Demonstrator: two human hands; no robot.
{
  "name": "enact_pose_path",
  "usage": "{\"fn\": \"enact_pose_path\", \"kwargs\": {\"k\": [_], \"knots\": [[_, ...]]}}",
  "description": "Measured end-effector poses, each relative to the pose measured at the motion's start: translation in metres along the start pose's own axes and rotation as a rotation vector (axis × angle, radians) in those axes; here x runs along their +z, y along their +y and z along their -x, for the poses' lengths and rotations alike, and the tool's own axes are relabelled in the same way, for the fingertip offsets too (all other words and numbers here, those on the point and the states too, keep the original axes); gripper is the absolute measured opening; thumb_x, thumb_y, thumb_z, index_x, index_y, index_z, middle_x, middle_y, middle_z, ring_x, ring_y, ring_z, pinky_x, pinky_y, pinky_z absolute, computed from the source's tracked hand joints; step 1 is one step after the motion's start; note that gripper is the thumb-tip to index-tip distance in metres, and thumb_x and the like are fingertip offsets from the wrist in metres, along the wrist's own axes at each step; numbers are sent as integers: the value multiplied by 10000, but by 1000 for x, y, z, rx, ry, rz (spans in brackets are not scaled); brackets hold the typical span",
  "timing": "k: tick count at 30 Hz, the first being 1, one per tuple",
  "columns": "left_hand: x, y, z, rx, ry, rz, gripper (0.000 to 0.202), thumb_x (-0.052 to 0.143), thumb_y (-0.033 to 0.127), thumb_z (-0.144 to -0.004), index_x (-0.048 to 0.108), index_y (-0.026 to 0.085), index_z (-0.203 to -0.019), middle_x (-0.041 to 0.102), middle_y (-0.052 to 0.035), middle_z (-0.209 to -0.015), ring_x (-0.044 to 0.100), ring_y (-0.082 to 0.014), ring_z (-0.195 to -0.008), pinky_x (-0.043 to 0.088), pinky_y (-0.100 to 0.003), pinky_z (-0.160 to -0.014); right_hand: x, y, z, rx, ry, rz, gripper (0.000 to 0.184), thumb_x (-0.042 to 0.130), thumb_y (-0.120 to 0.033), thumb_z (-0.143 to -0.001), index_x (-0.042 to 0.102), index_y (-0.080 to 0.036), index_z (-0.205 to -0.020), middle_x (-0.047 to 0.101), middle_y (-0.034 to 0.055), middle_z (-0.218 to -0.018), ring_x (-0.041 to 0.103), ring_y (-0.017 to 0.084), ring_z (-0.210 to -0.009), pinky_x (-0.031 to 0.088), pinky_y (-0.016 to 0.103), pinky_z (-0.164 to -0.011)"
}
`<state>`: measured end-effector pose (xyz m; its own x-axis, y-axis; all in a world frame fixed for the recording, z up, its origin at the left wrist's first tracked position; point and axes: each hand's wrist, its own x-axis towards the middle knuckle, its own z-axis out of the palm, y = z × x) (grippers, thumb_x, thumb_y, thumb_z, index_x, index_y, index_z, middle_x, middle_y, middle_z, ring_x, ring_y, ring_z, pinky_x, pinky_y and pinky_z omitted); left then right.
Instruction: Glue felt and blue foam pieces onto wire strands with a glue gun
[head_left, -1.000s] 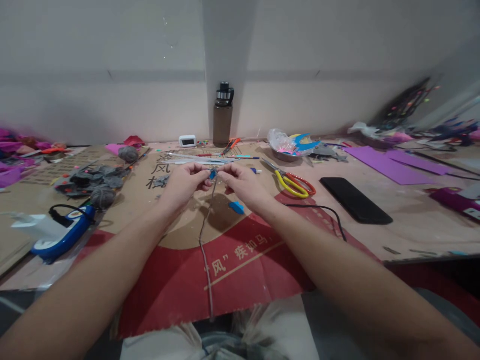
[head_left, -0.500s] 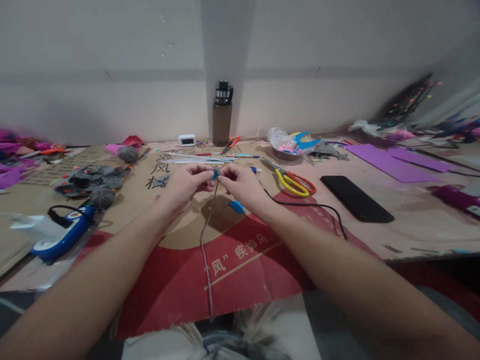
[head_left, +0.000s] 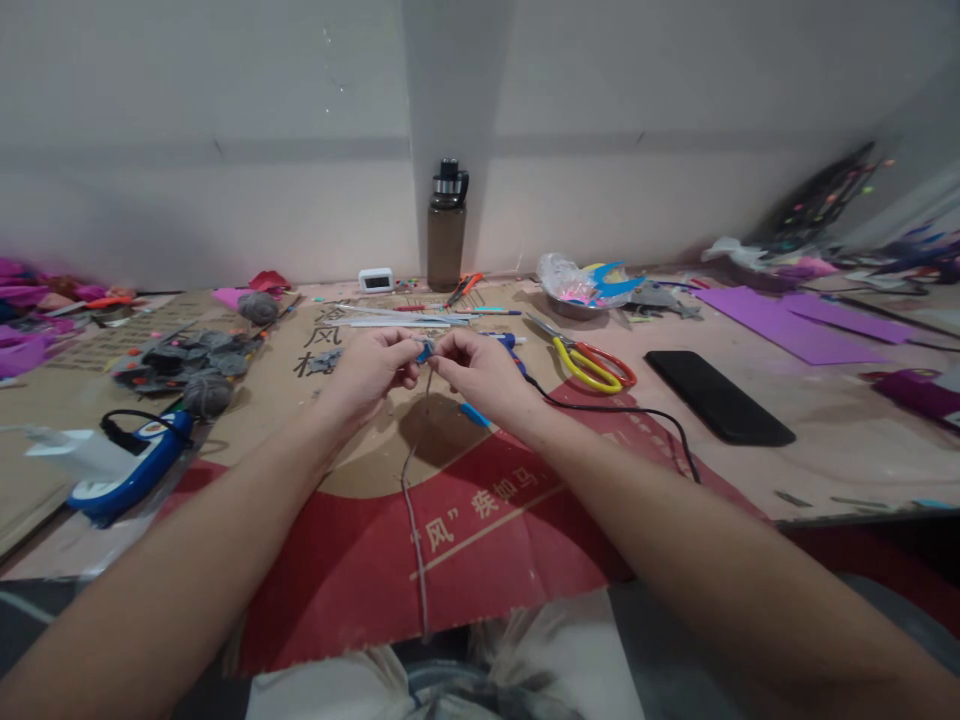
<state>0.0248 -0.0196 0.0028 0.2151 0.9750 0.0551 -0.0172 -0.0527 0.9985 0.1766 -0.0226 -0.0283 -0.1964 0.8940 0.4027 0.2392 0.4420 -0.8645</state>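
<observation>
Between the fingertips of both hands sits a small blue piece [head_left: 424, 352], too small and covered to make out fully. My left hand [head_left: 379, 365] pinches it from the left. From the other side my right hand [head_left: 469, 362] closes on it with thumb and forefinger. A grey yarn strand [head_left: 410, 500] hangs down from the fingers and runs over the red part of the cardboard sheet [head_left: 337, 590] to its front edge. Below my right hand another flat blue piece [head_left: 474, 414] lies on the cardboard. Partly behind that hand is a blue tool [head_left: 511, 342] with a black cable.
Scissors with yellow and red handles [head_left: 592, 365] and a black phone [head_left: 716, 397] lie to the right. A bottle [head_left: 447, 235] stands at the wall. Grey yarn balls [head_left: 207, 396] and a blue-white power strip [head_left: 131, 470] are on the left. Purple sheets [head_left: 795, 325] lie far right.
Both hands keep their pinch on the small blue piece, which has turned slightly and shifted a little left. The rest of the scene shifts slightly right with the camera.
</observation>
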Motion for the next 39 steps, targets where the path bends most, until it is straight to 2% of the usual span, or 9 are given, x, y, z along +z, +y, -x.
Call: {"fn": "enact_pose_path", "kwargs": {"k": [5,8,13,16,20,23,27,33,39], "knots": [[-4,-1,-1,-46,-74,69,92,705,196,-711,647,126,-702,597,-3,-582,526,-59,-484,463,-185,-507,-3,-3,-1,143,22,-150,164,588,-321,-737,490,-199,-689,457,-49,-639,433,86,-540,400,238,-499],[-5,-3,-2,-42,-51,77,104,720,207,-710,656,125,-706,614,-12,-599,548,-66,-503,492,-199,-540,-3,-3,-1,152,26,-198,159,597,-314,-724,493,-198,-695,451,-52,-642,431,82,-532,410,239,-489],[-4,-4,-1,-6,-34,57,126,736,220,-701,669,118,-735,591,3,-570,529,-60,-486,455,-175,-485,-1,-1,-1,158,37,-183,152,600,-316,-709,513,-192,-697,468,-58,-619,422,69,-506,381,222,-481],[-3,-3,-1,-14,-81,70,131,740,214,-699,672,104,-722,599,-3,-577,531,-56,-490,454,-166,-488,-1,-4,-2,241,63,-264,144,586,-276,-683,474,-194,-645,427,-75,-553,409,60,-458,350,213,-459],[-4,-1,-1,-76,-156,141,116,722,196,-727,690,97,-778,655,-42,-661,586,-73,-561,506,-187,-573,-3,-9,-2,334,100,-407,144,556,-218,-651,424,-199,-596,391,-85,-496,363,50,-410,314,210,-440],[-5,-1,-2,-92,-166,160,152,718,230,-742,696,104,-824,672,-57,-710,616,-92,-608,516,-199,-582,-4,-10,-2,309,122,-352,146,544,-211,-655,418,-202,-581,385,-81,-492,374,59,-414,314,221,-448],[-5,-1,-1,-47,-132,108,192,722,300,-743,696,119,-805,637,-24,-653,577,-77,-553,485,-192,-529,-5,-6,-2,230,107,-179,156,523,-234,-693,412,-206,-586,386,-72,-515,393,73,-458,318,233,-481],[-3,-4,-2,27,-98,-36,168,737,268,-703,680,123,-766,596,1,-583,518,-65,-490,429,-186,-479,-6,-7,0,106,88,61,115,518,-257,-710,472,-196,-625,448,-51,-567,414,95,-560,318,244,-554],[-4,-4,-2,31,-128,-53,157,725,270,-707,656,128,-711,578,4,-541,506,-69,-476,420,-185,-470,-4,-9,1,71,85,92,97,510,-244,-705,490,-191,-626,461,-44,-579,412,92,-557,316,245,-551]]}}
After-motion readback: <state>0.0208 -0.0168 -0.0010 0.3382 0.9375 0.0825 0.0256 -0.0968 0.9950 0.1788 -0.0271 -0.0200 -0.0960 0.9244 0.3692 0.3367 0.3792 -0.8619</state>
